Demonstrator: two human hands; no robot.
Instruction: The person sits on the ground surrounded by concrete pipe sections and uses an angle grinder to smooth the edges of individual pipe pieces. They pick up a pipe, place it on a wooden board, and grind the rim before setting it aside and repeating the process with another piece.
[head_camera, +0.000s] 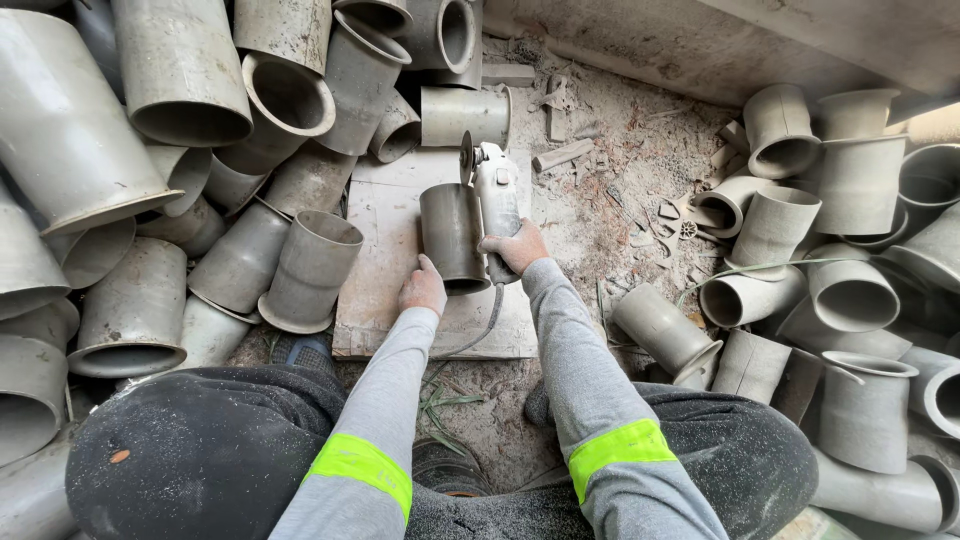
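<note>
A person crouches over a pale board lying on the dusty floor. A short grey pipe piece lies on the board, its open end toward the person. The left hand rests against the near left edge of this pipe, fingers curled onto its rim, steadying it. The right hand is closed around the body of an angle grinder, which lies along the right side of the pipe and points far; its disc stands at the far end, just beyond the pipe's far rim. Whether the disc touches the pipe cannot be told. The grinder's cord runs back toward the person between the two grey sleeves, each with a yellow-green band.

A heap of flanged grey pipes fills the left and far side, touching the board's left edge. More pipes and elbows are piled on the right, well apart from the board. Scraps and dust lie on the floor between.
</note>
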